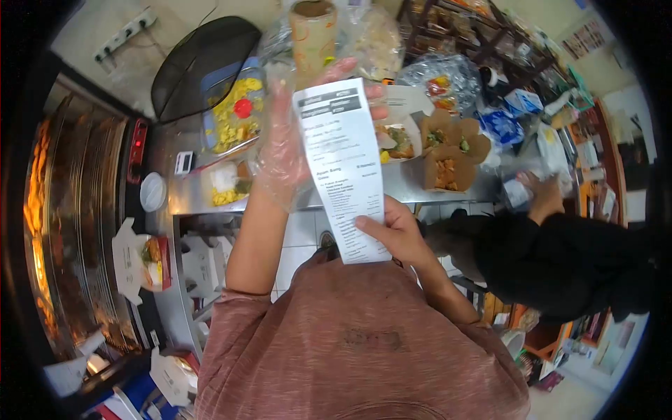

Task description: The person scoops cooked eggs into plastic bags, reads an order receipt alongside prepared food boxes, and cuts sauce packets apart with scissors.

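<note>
A long printed receipt (pixel 343 168) is spread out in front of my chest. My right hand (pixel 399 234) pinches its lower part, thumb on the printed side. My left hand (pixel 288 143), in a loose clear plastic glove, lies behind the upper part, its fingers stretched out past the top and right edges. The paper hides most of that palm. Beyond the receipt, an open takeaway box (pixel 402 119) with food stands on the metal counter (pixel 287 199). Beside it is a brown paper box (pixel 448 168) with food.
A tub of yellow food (pixel 238 115) and a portion with rice (pixel 227 183) are at the left. A lit glass cabinet (pixel 77 231) borders the left side. Another person's hand (pixel 546 196) touches a plastic container (pixel 516 192) at the right. A wrapped roll (pixel 313 38) stands behind.
</note>
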`<state>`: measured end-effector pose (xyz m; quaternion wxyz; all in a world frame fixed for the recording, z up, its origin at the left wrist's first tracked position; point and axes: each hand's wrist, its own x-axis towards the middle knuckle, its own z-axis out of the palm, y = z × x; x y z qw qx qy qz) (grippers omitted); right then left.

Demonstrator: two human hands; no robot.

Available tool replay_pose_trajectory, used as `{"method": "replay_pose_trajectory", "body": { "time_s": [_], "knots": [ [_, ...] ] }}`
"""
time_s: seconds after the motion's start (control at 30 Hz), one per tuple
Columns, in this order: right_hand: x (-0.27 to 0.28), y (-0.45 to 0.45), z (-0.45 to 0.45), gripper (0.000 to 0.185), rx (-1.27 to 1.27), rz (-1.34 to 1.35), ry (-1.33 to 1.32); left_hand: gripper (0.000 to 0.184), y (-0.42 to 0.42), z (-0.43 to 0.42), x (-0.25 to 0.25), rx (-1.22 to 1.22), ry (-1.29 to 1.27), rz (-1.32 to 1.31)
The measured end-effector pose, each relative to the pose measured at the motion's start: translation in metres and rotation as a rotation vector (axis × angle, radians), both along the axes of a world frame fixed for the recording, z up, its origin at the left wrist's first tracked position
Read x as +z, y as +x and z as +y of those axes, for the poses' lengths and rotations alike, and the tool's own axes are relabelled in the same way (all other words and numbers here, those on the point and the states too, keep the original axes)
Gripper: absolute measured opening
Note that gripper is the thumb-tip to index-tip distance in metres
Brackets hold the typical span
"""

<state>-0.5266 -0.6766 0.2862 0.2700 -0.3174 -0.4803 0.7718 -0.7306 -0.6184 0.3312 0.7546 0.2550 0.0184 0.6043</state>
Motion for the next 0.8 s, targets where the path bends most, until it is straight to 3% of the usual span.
{"method": "replay_pose_trajectory", "body": {
  "time_s": [0.07,0.1,0.13,0.2,0.27,0.33,0.4,0.43,0.47,0.53,0.6,0.67,0.8],
  "knots": [
    [-0.005,-0.001,0.001,0.033,-0.089,0.007,-0.051,0.093,0.007,0.005,-0.011,0.048,-0.017,0.103],
    [-0.014,-0.002,0.004,0.031,-0.16,0.008,-0.05,0.082,0.009,0.007,-0.024,-0.009,-0.04,0.065],
    [-0.02,0.0,0.008,0.029,-0.228,0.01,-0.051,0.082,0.016,0.008,-0.036,-0.054,-0.028,0.064],
    [-0.027,0.013,0.023,0.028,-0.319,0.026,-0.031,0.072,0.026,0.008,-0.058,0.137,-0.258,0.34],
    [-0.03,0.04,0.048,0.029,-0.499,0.078,-0.098,0.066,0.034,0.002,-0.078,0.019,-0.366,0.244],
    [-0.02,0.072,0.086,0.028,-0.7,-0.041,-0.048,0.06,0.05,0.002,-0.079,0.039,-0.386,0.254],
    [0.01,0.103,0.123,0.028,-0.88,-0.158,0.123,0.056,0.059,0.01,-0.078,0.036,-0.439,0.361],
    [0.022,0.124,0.144,0.027,-0.853,-0.275,0.341,0.051,0.062,0.018,-0.08,0.076,-0.389,0.538],
    [0.031,0.15,0.168,0.027,-0.813,-0.393,0.555,0.051,0.063,0.029,-0.081,0.068,-0.387,0.538],
    [0.018,0.23,0.243,0.031,-0.729,-0.976,1.141,0.05,0.069,0.058,-0.083,0.198,-0.237,0.754],
    [0.049,0.248,0.283,0.035,-0.665,-1.347,1.14,0.048,0.085,0.098,-0.059,0.213,-0.194,0.866],
    [0.046,0.273,0.35,0.041,-0.495,-1.494,1.078,0.034,0.117,0.145,-0.036,0.385,0.191,1.302],
    [-0.022,0.307,0.445,0.039,-0.103,-1.635,0.909,0.033,0.189,0.279,-0.055,0.372,0.869,1.871]
  ]
}}
